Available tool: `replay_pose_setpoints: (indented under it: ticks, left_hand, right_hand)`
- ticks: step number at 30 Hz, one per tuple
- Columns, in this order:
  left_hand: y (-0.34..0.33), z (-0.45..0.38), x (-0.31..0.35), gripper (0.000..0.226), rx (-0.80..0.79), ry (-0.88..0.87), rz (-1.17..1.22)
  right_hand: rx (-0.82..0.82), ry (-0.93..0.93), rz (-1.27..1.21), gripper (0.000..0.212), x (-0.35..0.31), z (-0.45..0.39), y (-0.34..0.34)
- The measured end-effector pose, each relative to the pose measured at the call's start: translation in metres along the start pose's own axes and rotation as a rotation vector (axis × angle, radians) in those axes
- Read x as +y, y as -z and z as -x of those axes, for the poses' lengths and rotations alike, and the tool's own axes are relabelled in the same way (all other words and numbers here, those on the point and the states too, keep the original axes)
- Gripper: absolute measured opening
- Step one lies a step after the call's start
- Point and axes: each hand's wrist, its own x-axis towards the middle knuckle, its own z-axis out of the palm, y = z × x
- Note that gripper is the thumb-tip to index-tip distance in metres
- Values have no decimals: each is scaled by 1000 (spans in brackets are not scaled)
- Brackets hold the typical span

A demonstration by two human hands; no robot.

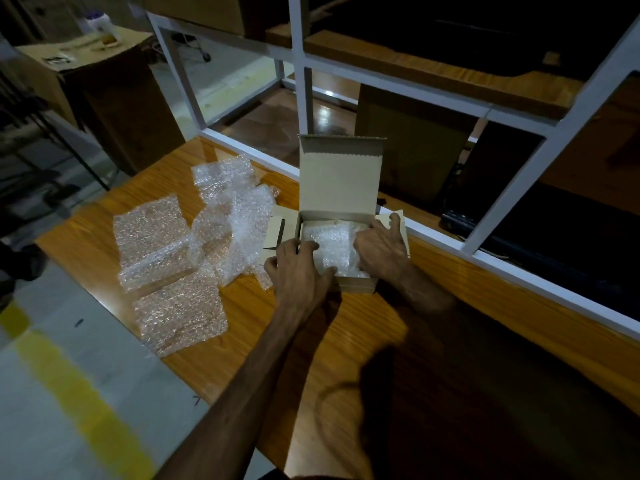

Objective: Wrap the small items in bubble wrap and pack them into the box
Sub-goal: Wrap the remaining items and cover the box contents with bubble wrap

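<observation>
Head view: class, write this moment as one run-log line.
stage: packing | box: lid up | bubble-wrapped bundle: inside box | left hand: on bundle | right hand: on bundle | spare bubble wrap: left of box

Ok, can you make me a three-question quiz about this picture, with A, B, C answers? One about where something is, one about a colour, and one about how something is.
1. Where do the loose bubble wrap sheets lie?
A. left of the box
B. on the floor
C. on top of the box lid

2. What colour is the stripe on the floor?
A. red
B. yellow
C. blue

3. How is the box lid?
A. shut
B. taped down
C. standing open

Answers:
1 A: the sheets are spread on the table left of the box.
2 B: the stripe is yellow on grey floor.
3 C: the lid stands upright behind both hands, left and right, which press on the bubble wrap inside.
</observation>
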Motion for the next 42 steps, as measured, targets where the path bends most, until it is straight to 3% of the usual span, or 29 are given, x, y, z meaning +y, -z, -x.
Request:
replay_pose_setpoints:
  ticks: [5, 16, 20, 23, 27, 31, 37, 42]
  left_hand:
    - [9, 18, -17, 58, -61, -126, 15]
    - [20, 46, -35, 52, -144, -240, 72]
    - [30, 60, -46, 46, -114, -304, 167]
    - [34, 74, -60, 50, -95, -306, 242]
    - [38, 97, -85, 38, -15, -287, 238]
    - [45, 110, -130, 42, 82, -220, 119]
    - [69, 122, -212, 39, 306, 13, 0]
    - [79, 113, -241, 39, 240, 170, -46]
  right_hand:
    - [23, -29, -94, 33, -17, 44, 0]
    - [-247, -15, -61, 25, -24, 29, 12]
    - [-88, -76, -180, 14, -28, 53, 15]
    - [139, -137, -268, 28, -42, 96, 8]
    - [254, -180, -510, 29, -88, 141, -17]
    - [187, -139, -779, 32, -129, 160, -43]
    - [56, 7, -858, 34, -149, 160, -59]
    - [24, 77, -871, 36, -157, 155, -53]
